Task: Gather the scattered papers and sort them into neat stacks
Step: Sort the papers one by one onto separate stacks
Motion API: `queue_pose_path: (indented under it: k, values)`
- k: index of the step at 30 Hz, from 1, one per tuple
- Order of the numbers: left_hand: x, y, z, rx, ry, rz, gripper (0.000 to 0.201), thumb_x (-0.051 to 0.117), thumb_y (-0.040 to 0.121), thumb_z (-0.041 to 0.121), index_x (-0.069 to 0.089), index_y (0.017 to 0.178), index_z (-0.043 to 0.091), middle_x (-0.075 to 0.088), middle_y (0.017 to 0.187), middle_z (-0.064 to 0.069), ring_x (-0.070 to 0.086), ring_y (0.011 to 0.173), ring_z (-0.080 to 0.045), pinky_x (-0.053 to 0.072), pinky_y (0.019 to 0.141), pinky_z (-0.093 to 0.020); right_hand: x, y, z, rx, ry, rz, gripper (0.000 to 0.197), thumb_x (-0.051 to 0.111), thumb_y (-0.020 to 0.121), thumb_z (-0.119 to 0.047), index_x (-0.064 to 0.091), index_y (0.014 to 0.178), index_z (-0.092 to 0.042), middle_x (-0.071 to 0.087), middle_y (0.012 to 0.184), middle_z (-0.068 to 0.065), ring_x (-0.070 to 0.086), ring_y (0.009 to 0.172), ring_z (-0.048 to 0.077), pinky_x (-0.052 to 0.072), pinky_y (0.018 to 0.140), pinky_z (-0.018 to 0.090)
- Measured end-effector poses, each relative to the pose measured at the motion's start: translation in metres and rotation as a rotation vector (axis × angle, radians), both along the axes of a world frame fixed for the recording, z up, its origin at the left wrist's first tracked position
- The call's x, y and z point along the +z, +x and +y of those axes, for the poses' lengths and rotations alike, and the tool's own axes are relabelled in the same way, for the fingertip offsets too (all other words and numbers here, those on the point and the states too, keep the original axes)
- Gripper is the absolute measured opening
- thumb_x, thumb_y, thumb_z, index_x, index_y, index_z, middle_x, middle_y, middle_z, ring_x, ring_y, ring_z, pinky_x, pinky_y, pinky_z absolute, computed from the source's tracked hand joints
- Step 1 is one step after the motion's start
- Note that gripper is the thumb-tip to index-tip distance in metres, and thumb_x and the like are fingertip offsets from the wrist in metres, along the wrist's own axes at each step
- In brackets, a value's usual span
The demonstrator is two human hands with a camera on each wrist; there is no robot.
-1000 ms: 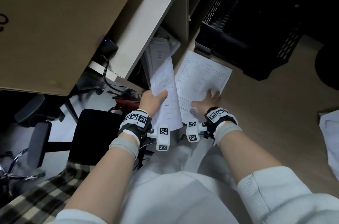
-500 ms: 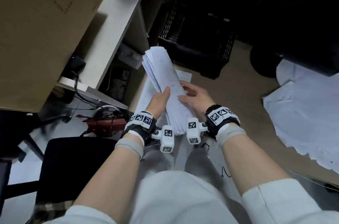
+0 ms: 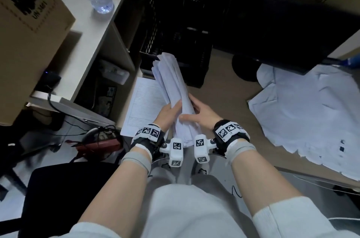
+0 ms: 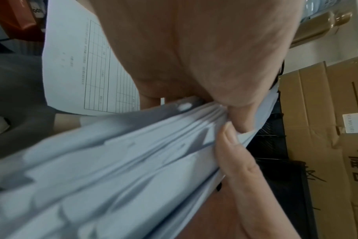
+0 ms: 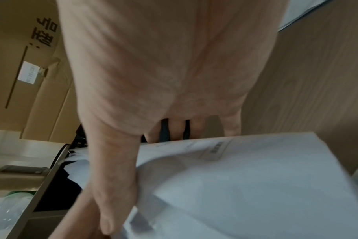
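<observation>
White, unevenly fanned sheaf of papers (image 3: 173,99) is bowing between the gripping left hand (image 3: 167,115) and right hand (image 3: 200,115), risking loose sheets slipping out.

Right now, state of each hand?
Left hand: curled round the bundle of papers, gripping it.
Right hand: gripping the same bundle from the other side, thumb on top.

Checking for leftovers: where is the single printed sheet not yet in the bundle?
In the head view, the printed sheet lies flat on the floor, left of the held paper bundle, beside the desk's side panel.
</observation>
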State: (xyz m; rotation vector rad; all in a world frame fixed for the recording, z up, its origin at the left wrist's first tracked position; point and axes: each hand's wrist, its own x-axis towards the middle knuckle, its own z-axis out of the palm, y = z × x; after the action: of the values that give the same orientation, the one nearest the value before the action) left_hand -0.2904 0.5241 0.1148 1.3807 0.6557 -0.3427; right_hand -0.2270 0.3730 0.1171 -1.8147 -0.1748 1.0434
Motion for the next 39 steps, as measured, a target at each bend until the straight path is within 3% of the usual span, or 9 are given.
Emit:
queue_pose_path:
  k: [3,7,13,18,23,27,31,36,39]
  values:
    - [0.001,-0.001,-0.014,0.036,0.004,-0.004,0.04,0.051,0.102,0.049,0.062,0.122,0.017,0.072,0.117,-0.006,0.07,0.107,-0.022,0.056,0.095,-0.038,-0.003,0.0,-0.014,0.012,0.026,0.013,0.107,0.086,0.072,-0.036,0.02,0.156,-0.034,0.037,0.154,-0.01,0.044,0.131,0.005,0.04,0.099,0.018]
    - [-0.002,-0.007,-0.031,0.074,0.039,-0.049,0.037,0.055,0.103,0.035,0.067,0.12,0.005,0.073,0.115,-0.015,0.071,0.107,-0.031,0.057,0.095,-0.043,-0.002,0.003,-0.032,0.028,0.057,0.041,0.102,0.085,0.075,-0.03,0.023,0.155,-0.036,0.044,0.15,-0.007,0.05,0.127,0.008,0.045,0.098,0.021]
    - [-0.002,-0.012,-0.053,0.12,0.111,-0.064,0.036,0.062,0.1,0.032,0.066,0.122,0.005,0.074,0.114,-0.012,0.073,0.099,-0.021,0.058,0.085,-0.032,0.004,0.006,-0.054,0.056,0.074,0.043,0.086,0.077,0.083,-0.032,0.028,0.153,-0.039,0.047,0.146,-0.009,0.055,0.116,0.004,0.048,0.079,0.013]
    - [0.001,-0.013,-0.068,0.175,0.112,-0.069,0.042,0.058,0.098,0.047,0.067,0.118,0.012,0.075,0.109,-0.004,0.073,0.1,-0.017,0.057,0.085,-0.03,0.007,0.007,-0.065,0.094,0.107,0.061,0.093,0.081,0.075,-0.044,0.029,0.151,-0.044,0.046,0.148,-0.01,0.054,0.119,0.001,0.051,0.091,0.021]
    - [0.003,-0.015,-0.07,0.214,0.068,-0.105,0.046,0.071,0.091,0.045,0.068,0.122,0.011,0.077,0.108,-0.007,0.074,0.098,-0.023,0.059,0.084,-0.035,0.011,0.009,-0.065,0.112,0.139,0.058,0.095,0.083,0.073,-0.039,0.03,0.153,-0.038,0.048,0.146,-0.012,0.054,0.112,-0.01,0.047,0.076,0.006]
    - [0.003,-0.012,-0.065,0.249,0.006,-0.111,0.052,0.079,0.084,0.043,0.068,0.122,0.011,0.077,0.108,-0.009,0.074,0.101,-0.027,0.058,0.093,-0.044,0.016,0.011,-0.059,0.141,0.121,0.04,0.104,0.084,0.062,-0.053,0.032,0.151,-0.042,0.044,0.15,-0.013,0.049,0.128,0.001,0.045,0.1,0.021]
    - [0.003,-0.009,-0.054,0.275,-0.028,-0.117,0.044,0.079,0.085,0.036,0.07,0.118,0.009,0.077,0.105,-0.011,0.073,0.101,-0.03,0.057,0.094,-0.046,0.02,0.011,-0.052,0.133,0.1,0.024,0.089,0.08,0.072,-0.051,0.036,0.149,-0.042,0.041,0.152,-0.015,0.04,0.137,0.003,0.033,0.114,0.031]
    - [0.006,-0.004,-0.039,0.254,-0.013,-0.122,0.039,0.076,0.089,0.033,0.068,0.119,0.01,0.078,0.102,-0.003,0.075,0.096,-0.019,0.058,0.08,-0.029,0.029,0.009,-0.038,0.029,0.117,0.105,0.055,0.066,0.09,-0.028,0.049,0.14,-0.046,0.058,0.135,-0.018,0.058,0.117,0.001,0.048,0.088,0.019]
    - [0.005,0.0,-0.029,0.217,0.026,-0.107,0.034,0.076,0.089,0.03,0.07,0.117,0.011,0.078,0.099,0.001,0.075,0.092,-0.013,0.057,0.077,-0.026,0.03,0.009,-0.027,0.017,0.088,0.069,0.056,0.059,0.091,-0.021,0.049,0.141,-0.045,0.062,0.129,-0.017,0.063,0.112,0.004,0.052,0.089,0.023]
